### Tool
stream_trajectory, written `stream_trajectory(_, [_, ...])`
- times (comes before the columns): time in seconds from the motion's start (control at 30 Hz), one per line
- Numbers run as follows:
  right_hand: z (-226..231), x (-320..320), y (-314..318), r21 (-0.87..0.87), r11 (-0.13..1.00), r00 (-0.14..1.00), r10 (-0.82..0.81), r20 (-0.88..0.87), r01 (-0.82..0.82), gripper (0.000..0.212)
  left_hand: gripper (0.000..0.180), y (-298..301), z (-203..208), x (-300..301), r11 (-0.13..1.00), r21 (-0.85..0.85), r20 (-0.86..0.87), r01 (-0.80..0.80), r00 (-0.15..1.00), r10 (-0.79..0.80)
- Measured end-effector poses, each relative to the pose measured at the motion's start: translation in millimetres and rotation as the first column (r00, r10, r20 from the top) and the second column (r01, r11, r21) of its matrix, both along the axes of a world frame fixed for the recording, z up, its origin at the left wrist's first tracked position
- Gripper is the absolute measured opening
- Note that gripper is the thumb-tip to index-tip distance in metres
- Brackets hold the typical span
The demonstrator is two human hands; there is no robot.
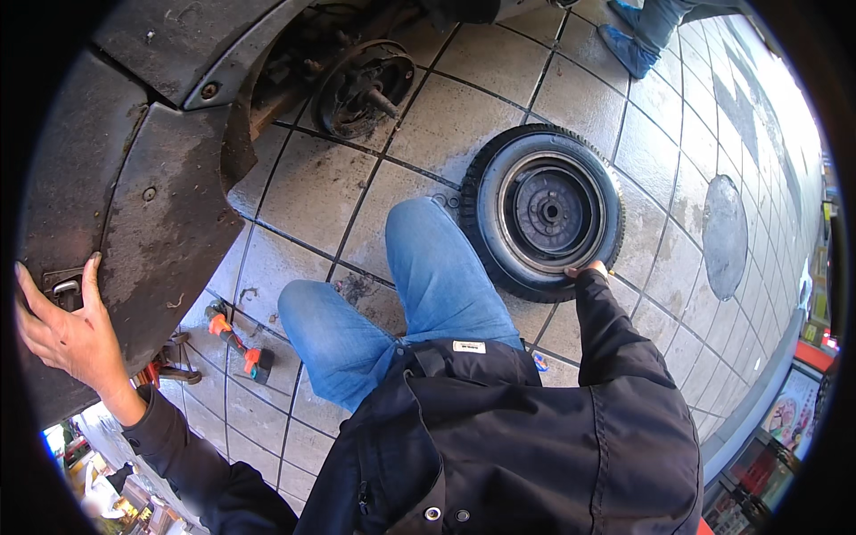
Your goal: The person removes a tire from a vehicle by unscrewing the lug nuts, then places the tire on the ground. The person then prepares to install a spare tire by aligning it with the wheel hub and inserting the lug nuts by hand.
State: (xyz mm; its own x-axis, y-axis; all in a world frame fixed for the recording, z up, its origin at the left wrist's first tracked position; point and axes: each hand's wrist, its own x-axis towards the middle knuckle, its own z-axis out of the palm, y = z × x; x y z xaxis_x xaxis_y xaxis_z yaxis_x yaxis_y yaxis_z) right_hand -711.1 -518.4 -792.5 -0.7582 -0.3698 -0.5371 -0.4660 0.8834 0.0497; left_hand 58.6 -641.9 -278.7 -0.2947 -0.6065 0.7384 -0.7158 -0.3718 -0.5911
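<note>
A wheel with a black tyre (489, 241) and a dark steel rim lies flat on the tiled floor, right of my knees. At its near edge, my right hand (590, 269) has its fingers curled at the rim; a tiny yellowish bit shows beside the fingers, too small to name. My left hand (71, 330) rests with fingers spread on the dirty dark body panel (165, 214) of a vehicle, around a small recessed metal latch (65, 287). Beyond, under the wheel arch, a bare rusty wheel hub (361, 94) sticks out with no wheel on it.
An orange and black power tool (234, 339) lies on the tiles left of my knees. Beside it, under the panel, stands a red jack (169, 364). Another person's blue shoes (628, 50) are at the far right. A round cover (724, 237) is set in the floor.
</note>
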Motion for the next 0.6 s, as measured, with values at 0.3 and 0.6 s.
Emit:
stream_trajectory(0.3, [-17.3,-17.1,4.9,-0.003,1.000,0.999,0.024,0.043,-0.023,0.088,0.087,-1.4,-0.7,10.4,1.000,-0.008,0.104,-0.010,0.994,0.010])
stream_trajectory(0.6, [-2.7,-8.6,-0.2,0.019,1.000,0.999,-0.011,0.033,0.010,0.084,0.085,-0.4,-0.2,18.3,1.000,-0.001,0.136,-0.002,0.991,0.002])
